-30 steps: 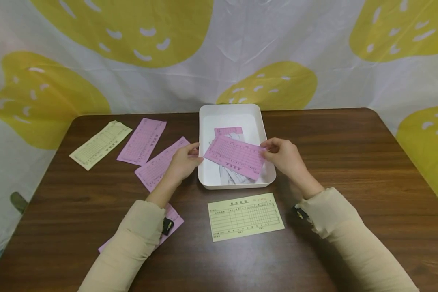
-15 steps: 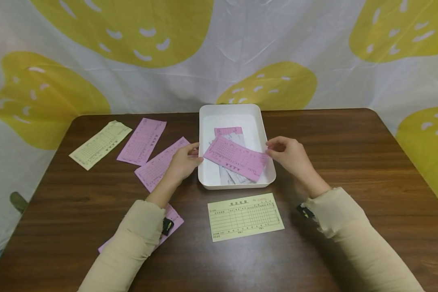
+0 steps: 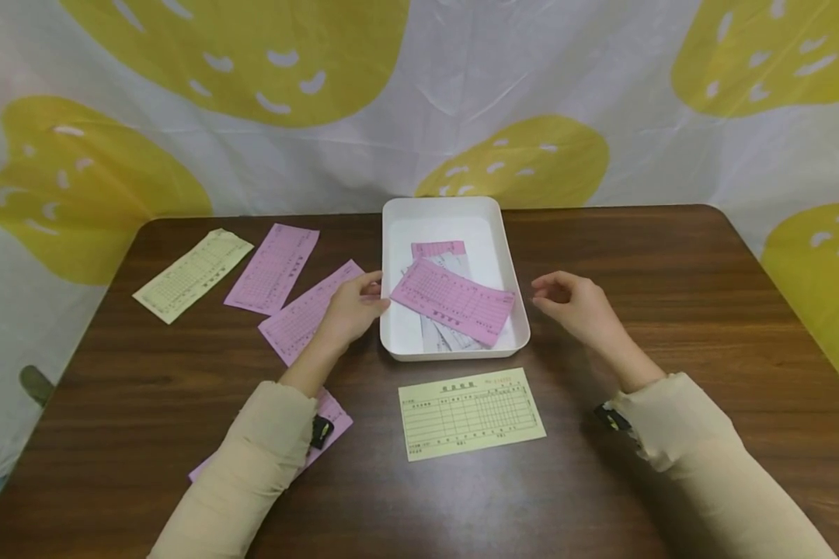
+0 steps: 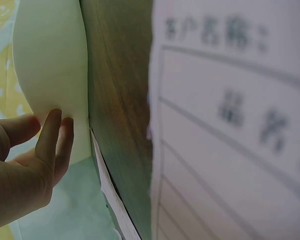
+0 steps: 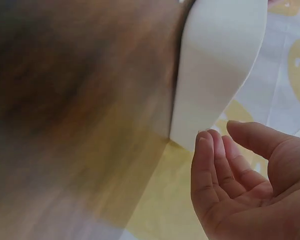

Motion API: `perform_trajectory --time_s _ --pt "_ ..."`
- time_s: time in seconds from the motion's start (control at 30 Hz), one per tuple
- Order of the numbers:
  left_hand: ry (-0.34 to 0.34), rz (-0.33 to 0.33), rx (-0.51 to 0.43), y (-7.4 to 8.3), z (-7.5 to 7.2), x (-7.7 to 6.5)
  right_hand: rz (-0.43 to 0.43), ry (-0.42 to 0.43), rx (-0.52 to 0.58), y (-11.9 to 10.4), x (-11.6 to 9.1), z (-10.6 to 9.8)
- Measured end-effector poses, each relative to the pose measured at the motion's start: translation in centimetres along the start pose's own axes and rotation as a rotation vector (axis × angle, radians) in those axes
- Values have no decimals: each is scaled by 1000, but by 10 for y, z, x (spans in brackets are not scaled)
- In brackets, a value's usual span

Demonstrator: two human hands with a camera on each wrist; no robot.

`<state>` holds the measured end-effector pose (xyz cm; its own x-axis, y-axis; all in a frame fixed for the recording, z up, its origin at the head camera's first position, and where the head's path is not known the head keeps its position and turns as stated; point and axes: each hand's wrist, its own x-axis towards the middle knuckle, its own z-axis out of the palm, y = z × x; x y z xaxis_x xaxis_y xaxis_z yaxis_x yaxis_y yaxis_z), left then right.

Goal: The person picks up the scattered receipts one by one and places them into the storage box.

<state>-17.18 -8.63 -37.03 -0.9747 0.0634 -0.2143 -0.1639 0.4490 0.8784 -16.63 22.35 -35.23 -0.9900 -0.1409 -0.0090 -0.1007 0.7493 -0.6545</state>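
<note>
A pink receipt slip (image 3: 454, 301) lies slantwise inside the white plastic tray (image 3: 454, 220), its right end reaching the tray's right wall. Beneath it are overlapping white printed slips (image 3: 457, 339) and another pink slip (image 3: 437, 249), whose upper edge shows beyond them. The left hand (image 3: 349, 310) touches the tray's left side, its nearly straight fingers against the outer wall and its thumb by the rim. The right hand (image 3: 580, 307) is just beside the right wall, apart from it, with fingers loosely curved, thumb spread from the fingertips and nothing in its grasp.

In front of the tray, a yellow receipt slip (image 3: 472, 415) rests on the dark wood-grain tabletop (image 3: 643, 256). To the left, one pink slip (image 3: 304, 314) lies partly behind the left hand, and another (image 3: 273, 269) is farther out, followed by a creased pale yellow slip (image 3: 193, 276). A further pink slip (image 3: 337, 418) is mostly hidden by the left beige sleeve (image 3: 245, 466). Behind the tabletop hangs a whitish curtain (image 3: 636, 46) printed with large yellow shapes.
</note>
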Motion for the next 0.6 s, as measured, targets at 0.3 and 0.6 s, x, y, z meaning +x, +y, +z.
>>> perform_trajectory --time_s 0.3,0.6 --pt "0 -4 -2 2 0 1 16 -108 -12 15 -17 -1" --pt "-1 -1 2 1 0 -1 0 -209 15 25 -31 7"
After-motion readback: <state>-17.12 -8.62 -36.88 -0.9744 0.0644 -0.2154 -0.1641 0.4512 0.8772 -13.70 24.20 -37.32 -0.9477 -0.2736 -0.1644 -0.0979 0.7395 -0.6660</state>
